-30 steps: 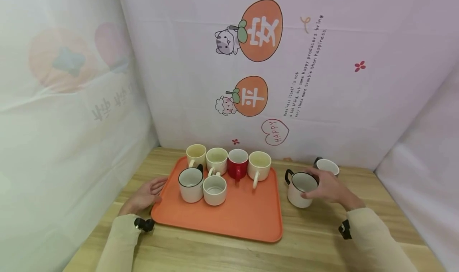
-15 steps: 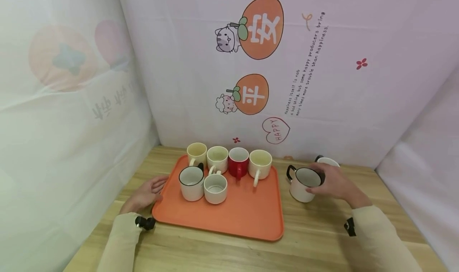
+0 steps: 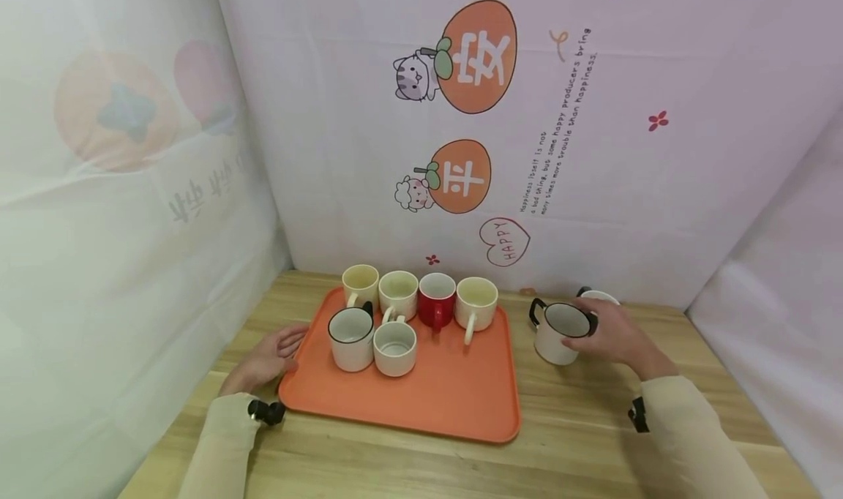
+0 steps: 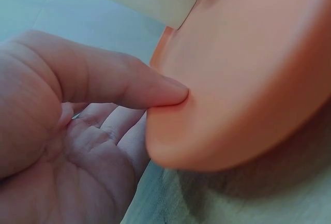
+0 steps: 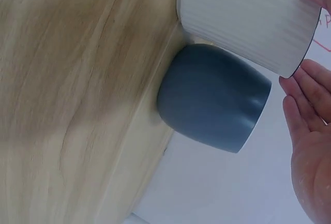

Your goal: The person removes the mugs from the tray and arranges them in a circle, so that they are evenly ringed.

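Note:
In the head view my right hand [image 3: 609, 332] holds a white mug [image 3: 553, 347] with a black rim and black handle, thumb on its near side and fingers at the far rim. The right wrist view has the thumb on the ribbed wall of this white mug [image 5: 248, 19]. Just behind stands a dark grey-blue mug [image 5: 212, 97], white inside, mostly hidden by my hand in the head view. My left hand [image 3: 266, 356] rests at the left edge of an orange tray [image 3: 454, 389]. In the left wrist view its thumb presses on the tray [image 4: 243, 74], fingers loosely extended beside the edge.
At the tray's back stand a yellow mug [image 3: 361, 283], a pale green-white mug [image 3: 398, 294], a red mug [image 3: 437, 301] and a cream mug [image 3: 477, 305]. Before them sit a black-rimmed white mug [image 3: 351, 345] and a small white cup [image 3: 394, 353]. Printed cloth [image 3: 356, 155] walls the table [image 3: 369, 459].
My right hand has moved the white mug a little back and to the right, so it covers more of the grey-blue mug. The left hand and tray stay put.

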A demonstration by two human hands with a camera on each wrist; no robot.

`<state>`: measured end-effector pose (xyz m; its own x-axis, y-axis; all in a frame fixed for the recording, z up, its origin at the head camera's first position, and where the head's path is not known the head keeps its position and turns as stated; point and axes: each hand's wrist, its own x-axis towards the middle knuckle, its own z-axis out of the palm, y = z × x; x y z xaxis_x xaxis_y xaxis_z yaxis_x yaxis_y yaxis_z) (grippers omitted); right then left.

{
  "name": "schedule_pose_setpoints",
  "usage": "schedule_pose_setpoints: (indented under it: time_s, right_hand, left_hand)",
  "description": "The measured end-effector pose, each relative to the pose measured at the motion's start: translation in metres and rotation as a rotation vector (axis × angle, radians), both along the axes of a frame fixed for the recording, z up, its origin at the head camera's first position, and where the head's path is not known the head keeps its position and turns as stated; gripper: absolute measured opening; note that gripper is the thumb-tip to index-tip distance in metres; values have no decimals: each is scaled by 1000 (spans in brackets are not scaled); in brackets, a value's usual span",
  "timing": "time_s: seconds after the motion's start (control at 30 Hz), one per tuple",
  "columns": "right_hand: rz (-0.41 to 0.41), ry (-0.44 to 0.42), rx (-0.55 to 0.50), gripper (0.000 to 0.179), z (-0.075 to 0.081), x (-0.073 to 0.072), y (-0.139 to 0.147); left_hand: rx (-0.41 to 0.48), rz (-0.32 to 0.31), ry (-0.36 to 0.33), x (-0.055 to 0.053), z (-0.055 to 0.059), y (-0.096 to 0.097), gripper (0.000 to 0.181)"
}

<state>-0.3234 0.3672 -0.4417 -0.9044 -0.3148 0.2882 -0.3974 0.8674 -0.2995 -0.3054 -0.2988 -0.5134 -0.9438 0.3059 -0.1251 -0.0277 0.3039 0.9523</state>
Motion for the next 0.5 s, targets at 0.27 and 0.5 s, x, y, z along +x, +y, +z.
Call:
schedule_pose_setpoints:
  time_s: [0.27, 0.5]
  right_hand:
    - [-6, -43, -2, 82, 0, -4, 6]
    - [-23, -53, 21, 85, 5, -4, 5]
  left_hand:
    - [2, -3, 1, 0, -1, 0, 87]
    - [-17, 3, 0, -1, -1, 1, 87]
